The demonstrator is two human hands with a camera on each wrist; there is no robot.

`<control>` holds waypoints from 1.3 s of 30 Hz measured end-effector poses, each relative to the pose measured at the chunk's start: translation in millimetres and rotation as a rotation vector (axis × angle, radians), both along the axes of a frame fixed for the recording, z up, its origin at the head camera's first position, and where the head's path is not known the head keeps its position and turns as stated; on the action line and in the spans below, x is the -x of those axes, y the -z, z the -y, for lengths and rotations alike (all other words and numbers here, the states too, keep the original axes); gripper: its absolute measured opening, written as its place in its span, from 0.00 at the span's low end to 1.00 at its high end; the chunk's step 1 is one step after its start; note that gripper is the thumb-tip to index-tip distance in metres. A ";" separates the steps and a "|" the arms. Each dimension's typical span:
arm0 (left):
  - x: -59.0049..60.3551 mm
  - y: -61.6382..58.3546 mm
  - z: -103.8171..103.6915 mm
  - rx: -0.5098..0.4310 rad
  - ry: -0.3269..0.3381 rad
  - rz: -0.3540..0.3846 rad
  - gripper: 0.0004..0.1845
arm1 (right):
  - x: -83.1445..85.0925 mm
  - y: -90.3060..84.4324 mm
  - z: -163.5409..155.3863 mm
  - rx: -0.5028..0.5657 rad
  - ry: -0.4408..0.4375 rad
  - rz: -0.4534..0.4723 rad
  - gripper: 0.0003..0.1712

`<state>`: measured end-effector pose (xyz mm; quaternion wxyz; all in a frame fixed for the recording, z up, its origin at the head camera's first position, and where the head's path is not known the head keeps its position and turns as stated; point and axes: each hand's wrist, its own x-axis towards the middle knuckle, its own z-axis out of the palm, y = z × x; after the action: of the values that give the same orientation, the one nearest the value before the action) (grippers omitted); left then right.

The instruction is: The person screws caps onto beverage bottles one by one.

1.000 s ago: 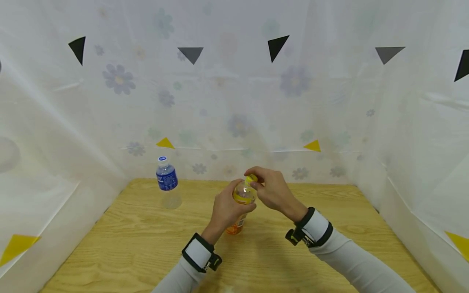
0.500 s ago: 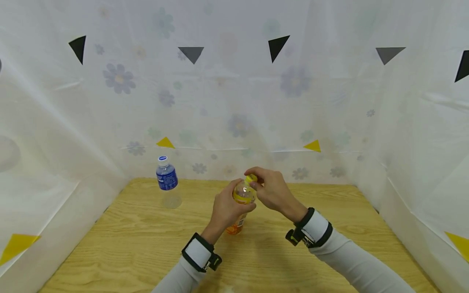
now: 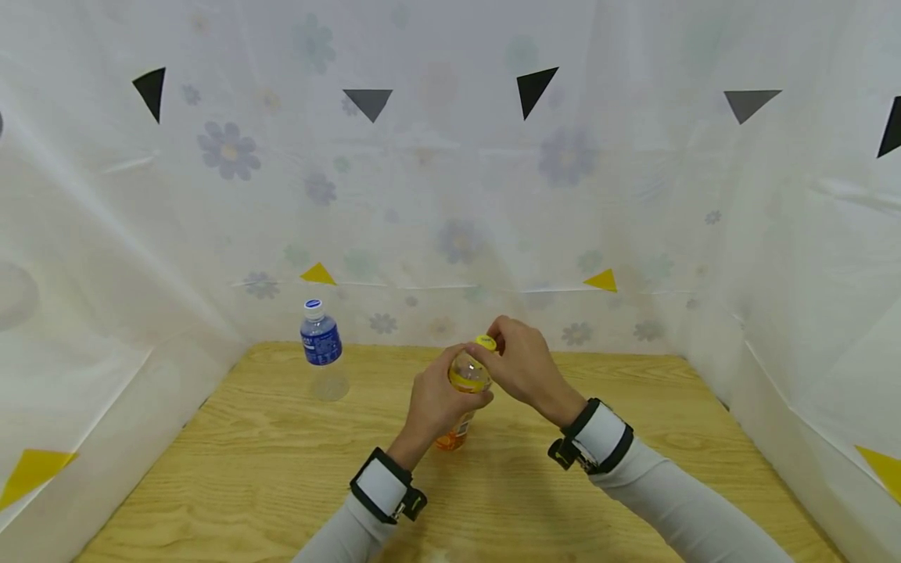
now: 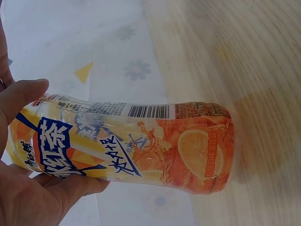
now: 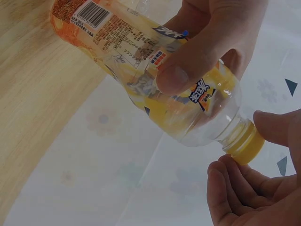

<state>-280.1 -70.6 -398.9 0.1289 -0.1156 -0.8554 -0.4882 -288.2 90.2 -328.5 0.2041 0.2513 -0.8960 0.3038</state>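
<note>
An orange tea bottle (image 3: 466, 378) with a yellow cap (image 3: 486, 342) is held tilted above the middle of the wooden table (image 3: 232, 477). My left hand (image 3: 435, 400) grips its body, fingers and thumb wrapped round the label. In the left wrist view the bottle (image 4: 141, 146) lies across my palm (image 4: 33, 197). My right hand (image 3: 514, 360) pinches the cap from the right. The right wrist view shows the cap (image 5: 244, 144) between my right thumb and fingertips (image 5: 230, 183), with the bottle (image 5: 141, 70) in the left hand's grip.
A clear water bottle with a blue label (image 3: 321, 344) stands at the table's back left. White flower-print sheeting (image 3: 450, 195) walls in the table at the back and both sides.
My right hand has turned on the cap and its wrist has shifted slightly up and left. The left hand and the bottle have stayed in place.
</note>
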 end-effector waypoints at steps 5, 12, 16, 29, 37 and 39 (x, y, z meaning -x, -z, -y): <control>-0.5 -0.5 0.1 -0.002 -0.002 0.002 0.41 | 1.0 1.7 -0.2 0.004 0.010 0.017 0.17; -0.4 0.9 1.0 -0.016 0.017 -0.003 0.37 | -2.4 1.2 -1.1 -0.034 0.031 0.096 0.34; 0.2 0.7 1.2 -0.011 0.012 -0.004 0.39 | -5.5 -3.7 -3.0 -0.063 -0.022 0.082 0.33; 0.8 -0.5 0.6 -0.016 0.015 -0.010 0.40 | -8.8 -5.0 -3.0 -0.085 -0.107 0.089 0.21; 1.4 -0.3 0.7 -0.004 0.015 -0.026 0.40 | -6.3 -3.7 -2.5 -0.081 -0.066 0.062 0.16; 1.1 -0.6 0.5 0.004 0.013 -0.022 0.40 | -5.3 -3.2 -2.3 -0.075 -0.044 0.054 0.14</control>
<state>-281.2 -71.1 -398.2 0.1349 -0.1270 -0.8540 -0.4862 -282.9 92.5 -325.3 0.1633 0.2703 -0.9062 0.2811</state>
